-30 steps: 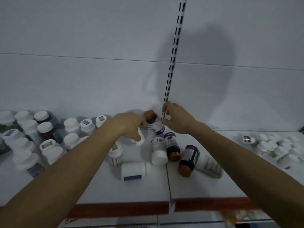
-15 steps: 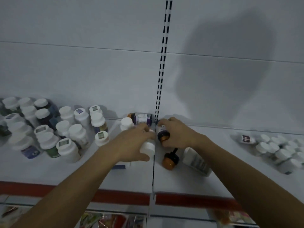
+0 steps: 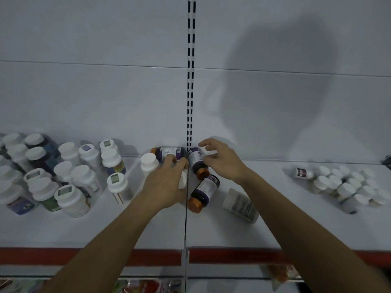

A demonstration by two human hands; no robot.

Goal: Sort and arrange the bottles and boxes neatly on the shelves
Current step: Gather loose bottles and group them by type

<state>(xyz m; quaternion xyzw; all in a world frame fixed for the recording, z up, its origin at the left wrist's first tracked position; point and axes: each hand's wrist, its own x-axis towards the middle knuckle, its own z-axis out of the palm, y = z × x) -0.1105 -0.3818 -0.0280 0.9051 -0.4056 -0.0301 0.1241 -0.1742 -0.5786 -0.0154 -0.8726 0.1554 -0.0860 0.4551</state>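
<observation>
Evidently, the white shelf (image 3: 275, 233) with its red front lip is only half sorted. Well left of the slotted upright (image 3: 191, 81) a large standing group of white-capped bottles (image 3: 69, 176) is kept, and far right of it a smaller packed group (image 3: 349, 185).

Since half a second ago the purple-labelled amber bottle (image 3: 196, 163) has been let go. It is now laid just right of the upright, against the back panel. The right hand (image 3: 222, 166) is held over it with fingers spread and loose, and nothing is gripped. The left hand (image 3: 167, 182), just left of the upright, is curled over a white bottle (image 3: 182, 180), fingertips at a second amber bottle (image 3: 169, 152) lying along the back panel.

A third amber bottle (image 3: 203, 191) and a toppled labelled bottle (image 3: 241, 203) are left lying right of the upright, so standing them up is judged still undone. Bare shelf is left toward the front lip and between the upright and the right group.
</observation>
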